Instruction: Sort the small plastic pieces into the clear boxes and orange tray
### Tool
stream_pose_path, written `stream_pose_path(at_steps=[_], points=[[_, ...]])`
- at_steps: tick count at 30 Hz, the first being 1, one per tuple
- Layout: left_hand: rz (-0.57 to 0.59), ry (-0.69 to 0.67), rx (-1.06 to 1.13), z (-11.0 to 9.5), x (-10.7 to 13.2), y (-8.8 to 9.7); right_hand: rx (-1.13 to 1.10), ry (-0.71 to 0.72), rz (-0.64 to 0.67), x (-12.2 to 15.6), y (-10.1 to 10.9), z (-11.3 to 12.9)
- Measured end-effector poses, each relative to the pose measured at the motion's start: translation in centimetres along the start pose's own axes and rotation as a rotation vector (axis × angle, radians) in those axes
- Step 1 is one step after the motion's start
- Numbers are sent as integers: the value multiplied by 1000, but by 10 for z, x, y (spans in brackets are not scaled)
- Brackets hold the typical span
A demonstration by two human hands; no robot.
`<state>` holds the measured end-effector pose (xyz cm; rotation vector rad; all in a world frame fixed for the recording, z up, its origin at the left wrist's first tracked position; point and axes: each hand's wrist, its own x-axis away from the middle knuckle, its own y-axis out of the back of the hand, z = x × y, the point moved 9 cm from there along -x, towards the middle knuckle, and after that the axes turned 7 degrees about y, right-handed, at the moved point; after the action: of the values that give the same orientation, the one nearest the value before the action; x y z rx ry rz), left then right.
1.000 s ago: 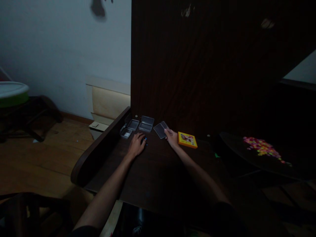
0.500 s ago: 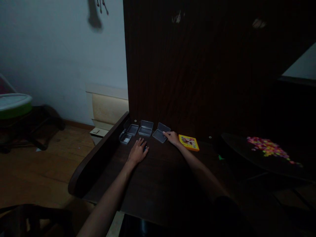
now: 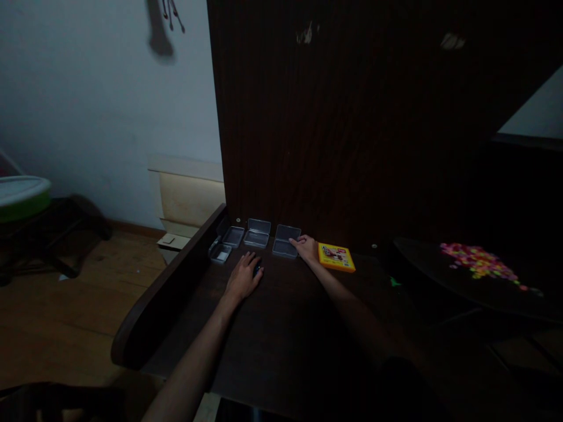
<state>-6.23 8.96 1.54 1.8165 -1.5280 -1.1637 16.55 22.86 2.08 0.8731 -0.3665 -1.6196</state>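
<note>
Clear case (image 3: 284, 241), rightmost of the row, sits at the back of the table (image 3: 272, 328) near the upright dark panel (image 3: 352, 117); lid up, base flat, lid leaning back. Right hand (image 3: 307, 248) at its right side, fingers partly curled, fingertips overlapping the edge near the hinge; touching or pinching, cannot tell. Left hand (image 3: 243, 275) low over the table, palm down, fingers slightly spread; small dark-blue bits (image 3: 257, 269) by the thumb, can't tell if gripped. Middle case (image 3: 257, 234), also lid up, just left of the right-hand one. Two more clear ones further left: back-left case (image 3: 233, 237), front-left case (image 3: 220, 254) with a pale patch in it. Yellow box (image 3: 336, 257) lies just right of the right hand. Multicoloured pile (image 3: 477, 261) well off to the right, on a separate dark surface (image 3: 422, 264).
</note>
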Motion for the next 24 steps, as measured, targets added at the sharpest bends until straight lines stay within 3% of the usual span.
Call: stream_pose_path(at_steps=[17,24], points=[[-8,-9,57,3,0,1,113,12,-56,0,-3,10],[-21,-16,150,2,0,10,166,195,3,9,21,30]])
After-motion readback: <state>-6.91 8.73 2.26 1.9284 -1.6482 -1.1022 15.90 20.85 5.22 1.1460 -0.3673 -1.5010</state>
